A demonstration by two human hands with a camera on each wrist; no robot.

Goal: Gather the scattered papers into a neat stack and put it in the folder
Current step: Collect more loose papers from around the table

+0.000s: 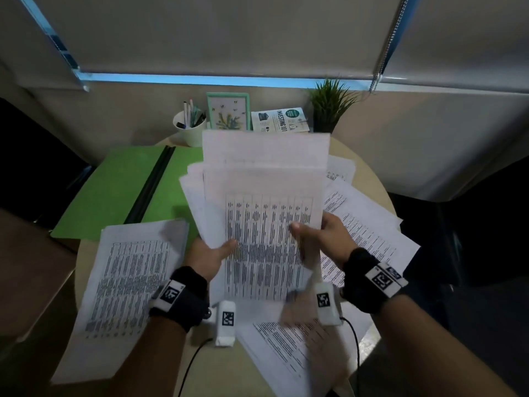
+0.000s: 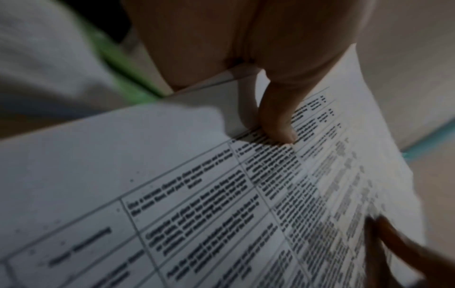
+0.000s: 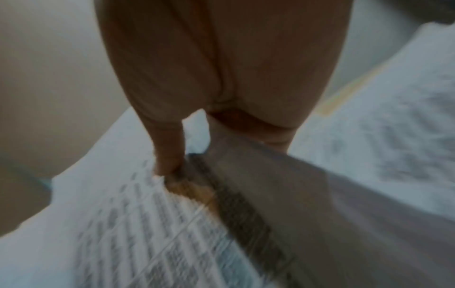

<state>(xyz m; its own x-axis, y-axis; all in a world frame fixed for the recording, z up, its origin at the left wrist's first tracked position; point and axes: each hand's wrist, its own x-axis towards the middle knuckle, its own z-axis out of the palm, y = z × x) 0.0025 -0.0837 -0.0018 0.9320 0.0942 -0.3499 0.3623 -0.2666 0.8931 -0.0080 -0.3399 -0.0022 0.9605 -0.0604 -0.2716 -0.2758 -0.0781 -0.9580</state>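
Observation:
I hold a loose bundle of printed sheets (image 1: 266, 213) tilted up above the round table. My left hand (image 1: 213, 252) grips its lower left edge, thumb on the printed table; that thumb (image 2: 278, 120) presses the top sheet (image 2: 197, 194). My right hand (image 1: 317, 233) grips the right edge with the thumb on top, and the right wrist view shows this thumb (image 3: 168, 148) on a blurred sheet (image 3: 123, 233). The green folder (image 1: 120, 190) lies open at the left. More papers lie loose: one pile at the front left (image 1: 126, 287), others at the right (image 1: 372, 230) and front (image 1: 292, 353).
At the back of the beige table (image 1: 369, 173) stand a white pen cup (image 1: 190, 126), a mint picture frame (image 1: 229, 111), a book (image 1: 279, 120) and a small potted plant (image 1: 329, 106). Dark chairs flank the table. Cables (image 1: 194, 362) trail from the wrist cameras.

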